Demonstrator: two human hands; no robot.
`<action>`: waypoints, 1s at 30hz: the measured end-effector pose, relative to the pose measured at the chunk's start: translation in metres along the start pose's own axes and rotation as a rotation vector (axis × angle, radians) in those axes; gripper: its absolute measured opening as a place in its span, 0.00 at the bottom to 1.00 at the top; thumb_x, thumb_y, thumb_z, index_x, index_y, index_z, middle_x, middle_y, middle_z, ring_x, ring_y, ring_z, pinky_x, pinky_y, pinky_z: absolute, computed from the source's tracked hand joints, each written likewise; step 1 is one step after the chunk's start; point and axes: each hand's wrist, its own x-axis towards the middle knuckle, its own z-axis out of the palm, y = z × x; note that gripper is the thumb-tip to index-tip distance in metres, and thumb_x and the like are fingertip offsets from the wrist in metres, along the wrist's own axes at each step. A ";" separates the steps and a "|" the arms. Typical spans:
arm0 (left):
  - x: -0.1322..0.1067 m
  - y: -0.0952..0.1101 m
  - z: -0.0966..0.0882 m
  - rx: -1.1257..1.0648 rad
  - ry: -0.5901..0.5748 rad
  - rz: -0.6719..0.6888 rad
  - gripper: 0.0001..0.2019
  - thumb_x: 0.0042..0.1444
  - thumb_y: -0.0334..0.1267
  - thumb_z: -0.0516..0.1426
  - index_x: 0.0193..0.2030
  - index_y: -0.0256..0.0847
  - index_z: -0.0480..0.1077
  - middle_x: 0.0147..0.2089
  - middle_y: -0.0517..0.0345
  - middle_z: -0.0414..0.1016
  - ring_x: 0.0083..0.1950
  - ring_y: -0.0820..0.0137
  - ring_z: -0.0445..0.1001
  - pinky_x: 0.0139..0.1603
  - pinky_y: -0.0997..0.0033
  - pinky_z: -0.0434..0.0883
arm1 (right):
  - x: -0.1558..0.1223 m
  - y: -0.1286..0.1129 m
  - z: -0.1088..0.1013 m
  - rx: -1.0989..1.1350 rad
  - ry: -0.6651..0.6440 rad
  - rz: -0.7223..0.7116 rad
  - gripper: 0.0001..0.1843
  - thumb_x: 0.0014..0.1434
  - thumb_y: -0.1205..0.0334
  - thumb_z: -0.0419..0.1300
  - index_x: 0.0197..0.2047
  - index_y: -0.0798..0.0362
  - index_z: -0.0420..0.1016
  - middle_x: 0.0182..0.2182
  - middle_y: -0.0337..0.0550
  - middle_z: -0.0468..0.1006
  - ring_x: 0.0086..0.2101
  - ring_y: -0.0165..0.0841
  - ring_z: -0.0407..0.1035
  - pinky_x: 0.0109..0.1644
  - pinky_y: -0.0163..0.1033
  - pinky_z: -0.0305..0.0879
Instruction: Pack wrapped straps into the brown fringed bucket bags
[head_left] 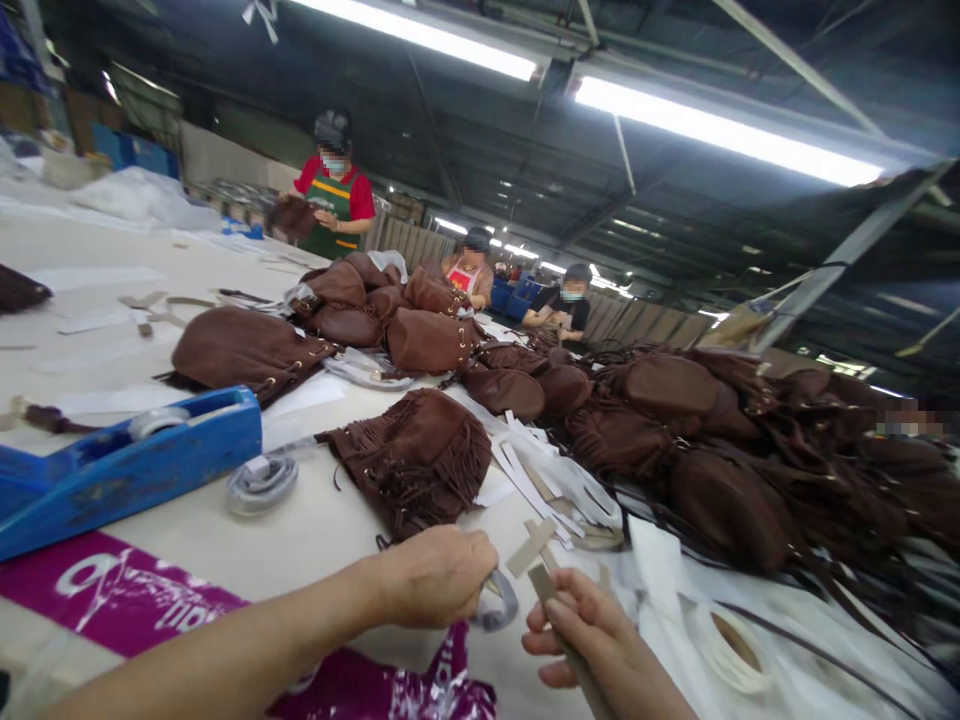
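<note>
My left hand (439,577) is closed near the table's front edge, gripping a grey roll of tape (501,603) that shows under its fingers. Close beside it, my right hand (596,640) is closed on a tan cardboard strip (541,580), and a second tan strip (531,547) sticks up between the two hands. Just beyond my hands lies a brown suede fringed bag (416,458) on the white table (315,530).
A blue tape dispenser (127,465) sits at the left, with a grey tape coil (261,482) beside it. Several brown bags (720,440) are piled across the middle and right. White paper strips (559,480) lie scattered. A purple plastic bag (142,595) covers the near edge. Three co-workers (335,190) stand at the far side.
</note>
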 end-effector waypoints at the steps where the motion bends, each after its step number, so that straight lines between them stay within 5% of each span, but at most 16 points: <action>1: 0.000 0.001 0.005 0.022 -0.004 0.023 0.05 0.50 0.27 0.54 0.28 0.42 0.64 0.26 0.57 0.64 0.24 0.68 0.59 0.27 0.70 0.57 | -0.009 0.004 -0.001 -0.014 -0.015 0.015 0.19 0.50 0.46 0.67 0.35 0.51 0.69 0.31 0.40 0.76 0.32 0.35 0.75 0.31 0.36 0.70; 4: -0.001 0.007 0.022 0.052 0.041 -0.002 0.06 0.50 0.26 0.54 0.26 0.41 0.64 0.25 0.57 0.62 0.24 0.68 0.58 0.28 0.70 0.57 | -0.030 0.011 0.001 0.017 0.048 0.015 0.21 0.47 0.45 0.69 0.32 0.51 0.67 0.28 0.36 0.75 0.31 0.34 0.75 0.30 0.34 0.70; 9: 0.006 0.023 0.054 0.035 0.130 -0.132 0.09 0.54 0.25 0.50 0.27 0.39 0.66 0.27 0.52 0.63 0.31 0.62 0.64 0.35 0.66 0.58 | -0.052 0.024 0.029 0.160 0.128 0.059 0.26 0.44 0.41 0.69 0.27 0.51 0.63 0.17 0.32 0.70 0.14 0.27 0.67 0.16 0.29 0.59; 13: 0.021 0.036 0.072 -0.066 0.195 -0.218 0.10 0.57 0.25 0.48 0.28 0.39 0.65 0.28 0.51 0.62 0.32 0.61 0.63 0.37 0.64 0.58 | -0.050 0.038 0.047 0.146 0.296 -0.004 0.28 0.41 0.38 0.69 0.24 0.53 0.64 0.15 0.33 0.70 0.11 0.24 0.62 0.13 0.27 0.55; 19: 0.026 0.038 0.086 -0.162 0.165 -0.181 0.10 0.57 0.24 0.49 0.28 0.39 0.65 0.29 0.51 0.62 0.33 0.60 0.64 0.38 0.62 0.57 | -0.043 0.049 0.047 0.127 0.552 0.012 0.22 0.43 0.43 0.66 0.22 0.52 0.63 0.13 0.32 0.69 0.11 0.23 0.60 0.13 0.28 0.55; 22: 0.027 0.039 0.089 -0.104 0.095 -0.157 0.09 0.56 0.24 0.49 0.30 0.38 0.66 0.30 0.50 0.63 0.33 0.61 0.64 0.38 0.62 0.59 | -0.041 0.053 0.051 0.164 0.610 0.028 0.19 0.47 0.47 0.64 0.23 0.51 0.61 0.14 0.33 0.69 0.12 0.24 0.61 0.13 0.28 0.55; 26: 0.030 0.048 0.085 0.158 -0.170 -0.140 0.06 0.56 0.25 0.51 0.36 0.34 0.68 0.35 0.45 0.67 0.37 0.58 0.67 0.38 0.60 0.62 | -0.035 0.058 0.059 0.179 0.729 0.021 0.19 0.49 0.48 0.63 0.36 0.51 0.64 0.13 0.32 0.69 0.12 0.28 0.62 0.13 0.31 0.57; 30: 0.031 0.053 0.080 0.312 -0.319 -0.095 0.08 0.59 0.26 0.49 0.42 0.31 0.67 0.39 0.44 0.69 0.41 0.55 0.69 0.40 0.57 0.66 | -0.031 0.065 0.061 0.129 0.736 -0.083 0.35 0.50 0.47 0.61 0.57 0.54 0.61 0.13 0.29 0.68 0.11 0.30 0.60 0.13 0.33 0.58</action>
